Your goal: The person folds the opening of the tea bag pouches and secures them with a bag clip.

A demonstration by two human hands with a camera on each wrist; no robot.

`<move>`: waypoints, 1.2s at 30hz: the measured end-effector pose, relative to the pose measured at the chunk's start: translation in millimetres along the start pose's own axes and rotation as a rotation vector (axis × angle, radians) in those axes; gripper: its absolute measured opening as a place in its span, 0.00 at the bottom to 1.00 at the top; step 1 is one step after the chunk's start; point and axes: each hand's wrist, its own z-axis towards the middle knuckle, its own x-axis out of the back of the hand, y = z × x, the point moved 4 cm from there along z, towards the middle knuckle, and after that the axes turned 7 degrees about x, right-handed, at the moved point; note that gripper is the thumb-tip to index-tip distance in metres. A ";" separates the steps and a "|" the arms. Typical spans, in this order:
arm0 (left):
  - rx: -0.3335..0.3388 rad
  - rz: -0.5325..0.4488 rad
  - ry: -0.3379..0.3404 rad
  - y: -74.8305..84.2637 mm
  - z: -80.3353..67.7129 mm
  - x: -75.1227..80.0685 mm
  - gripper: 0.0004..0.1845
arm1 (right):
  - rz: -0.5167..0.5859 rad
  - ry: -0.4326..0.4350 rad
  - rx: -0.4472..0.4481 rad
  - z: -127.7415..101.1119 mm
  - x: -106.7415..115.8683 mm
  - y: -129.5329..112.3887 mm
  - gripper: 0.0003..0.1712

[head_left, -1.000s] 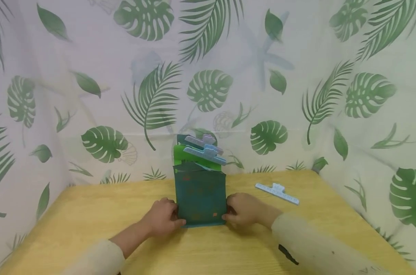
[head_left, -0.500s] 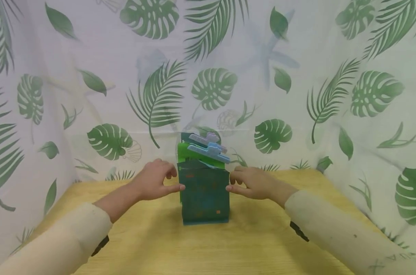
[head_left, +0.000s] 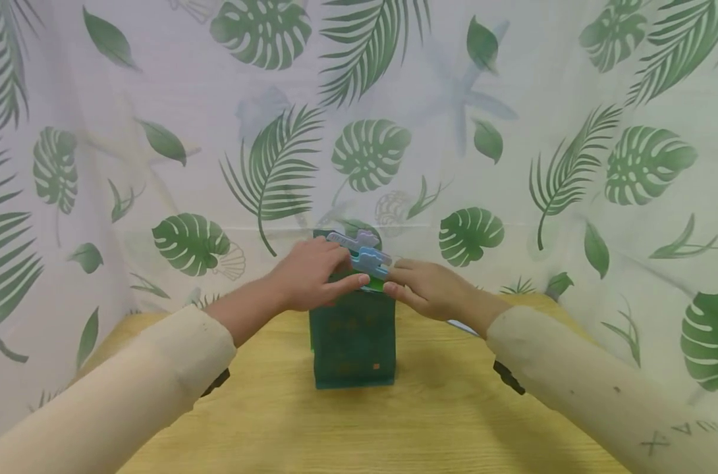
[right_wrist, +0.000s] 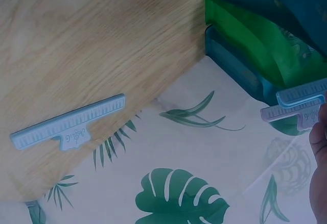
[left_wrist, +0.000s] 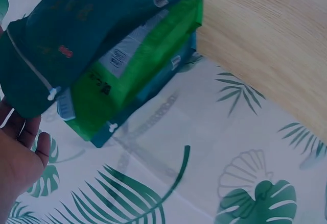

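A dark green pouch bag stands upright on the table. My left hand is at the left of its top edge, thumb on the near side and fingers reaching over. Across from it, my right hand holds the right of that edge in the same way. Behind this bag stand a bright green bag and another dark teal bag. A blue sealing clip and a purple sealing clip sit at the tops of those rear bags. The hands hide part of the front bag's top.
One loose pale blue clip lies on the wooden table to the right, mostly behind the right hand in the head view. A leaf-patterned cloth hangs behind and around the table.
Both hands have moved up from the bag's lower sides to its top edge and closer together. The front bag stays standing in place.
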 end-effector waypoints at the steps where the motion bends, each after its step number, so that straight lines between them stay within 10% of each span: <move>1: 0.001 0.004 -0.010 2.8 3.3 -1.1 0.23 | -0.003 -0.002 -0.003 1.2 -0.7 -0.3 0.14; 17: 0.019 -0.045 -0.215 13.9 14.4 -20.2 0.16 | 0.037 -0.076 0.021 14.3 -15.7 -14.2 0.09; 36: 0.110 -0.007 -0.090 12.1 16.2 -19.8 0.08 | -0.123 -0.039 0.017 21.8 -24.4 -15.7 0.19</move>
